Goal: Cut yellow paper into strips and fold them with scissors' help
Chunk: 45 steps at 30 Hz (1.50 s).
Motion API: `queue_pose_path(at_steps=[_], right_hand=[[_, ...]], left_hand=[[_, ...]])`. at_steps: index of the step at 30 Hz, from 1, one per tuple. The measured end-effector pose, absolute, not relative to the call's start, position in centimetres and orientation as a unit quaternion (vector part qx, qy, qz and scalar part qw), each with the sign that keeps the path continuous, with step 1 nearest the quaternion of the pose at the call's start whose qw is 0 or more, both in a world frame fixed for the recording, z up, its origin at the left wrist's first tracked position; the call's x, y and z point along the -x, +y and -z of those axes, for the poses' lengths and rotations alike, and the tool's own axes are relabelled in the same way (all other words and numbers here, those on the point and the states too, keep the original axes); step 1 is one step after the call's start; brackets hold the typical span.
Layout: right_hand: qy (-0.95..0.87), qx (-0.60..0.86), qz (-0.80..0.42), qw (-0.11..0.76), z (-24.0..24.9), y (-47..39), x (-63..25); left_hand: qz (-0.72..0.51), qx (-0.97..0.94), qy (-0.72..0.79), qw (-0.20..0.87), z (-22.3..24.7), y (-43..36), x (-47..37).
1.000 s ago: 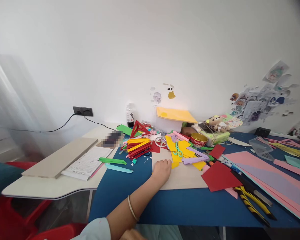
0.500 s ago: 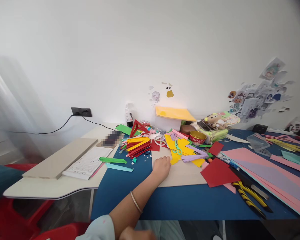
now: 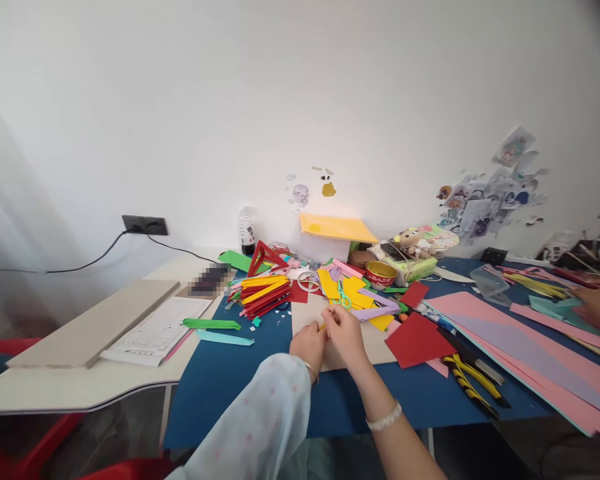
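Note:
My left hand (image 3: 309,345) is closed over the beige board (image 3: 379,350), its fingers curled. My right hand (image 3: 344,335) meets it, fingertips pinched together. A small sliver of yellow paper (image 3: 323,327) shows between both hands; most of it is hidden by the fingers. Just beyond lie yellow paper pieces (image 3: 357,291) with mint-green scissors (image 3: 342,297) on them. A roll of tape (image 3: 309,281) is behind my hands. To the left sits a stack of folded red and yellow paper strips (image 3: 265,295).
Right of the board are a red paper square (image 3: 419,340), yellow-black pliers (image 3: 473,383) and long pink sheets (image 3: 505,353). A red tin (image 3: 381,274) and a dark-liquid bottle (image 3: 247,232) stand toward the wall. Green folded strips (image 3: 213,325) and a notebook (image 3: 155,331) lie left.
My right hand has risen from the bottom edge to join my left at the board. The left sleeve now covers the forearm. The view has turned slightly right.

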State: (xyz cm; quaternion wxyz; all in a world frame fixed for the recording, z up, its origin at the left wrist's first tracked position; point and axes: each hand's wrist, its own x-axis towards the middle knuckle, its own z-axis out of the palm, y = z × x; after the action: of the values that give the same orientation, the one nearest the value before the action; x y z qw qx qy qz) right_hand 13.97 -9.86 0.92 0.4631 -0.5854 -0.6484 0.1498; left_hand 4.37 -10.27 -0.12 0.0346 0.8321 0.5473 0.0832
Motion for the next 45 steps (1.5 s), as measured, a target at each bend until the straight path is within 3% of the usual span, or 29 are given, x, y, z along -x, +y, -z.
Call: queue_pose_path(at_steps=[10, 15, 20, 29, 35, 45], right_hand=[[-0.636, 0.643, -0.108, 0.414, -3.7, -1.6, -14.5], [-0.644, 0.645, -0.087, 0.402, -4.9, -1.1, -14.7], [-0.64, 0.641, -0.089, 0.415, -5.4, -0.1, -15.0], [-0.614, 0.644, -0.113, 0.442, -4.2, 1.0, -14.6], [-0.596, 0.637, -0.149, 0.466, -3.5, 1.2, -14.5], [-0.587, 0.534, -0.28, 0.541, -1.3, -2.7, -11.4]], left_hand=[[-0.307, -0.809, 0.502, 0.007, 1.9, -19.4, -6.6], [-0.349, -0.801, 0.481, 0.069, 3.5, -20.7, -6.2], [-0.399, -0.819, 0.412, 0.024, 4.4, -22.0, -6.1], [-0.398, -0.803, 0.441, 0.048, 3.7, -21.8, -6.8], [-0.386, -0.829, 0.404, -0.023, 3.7, -21.0, -6.6], [-0.418, -0.751, 0.498, -0.112, 0.9, -17.9, -4.7]])
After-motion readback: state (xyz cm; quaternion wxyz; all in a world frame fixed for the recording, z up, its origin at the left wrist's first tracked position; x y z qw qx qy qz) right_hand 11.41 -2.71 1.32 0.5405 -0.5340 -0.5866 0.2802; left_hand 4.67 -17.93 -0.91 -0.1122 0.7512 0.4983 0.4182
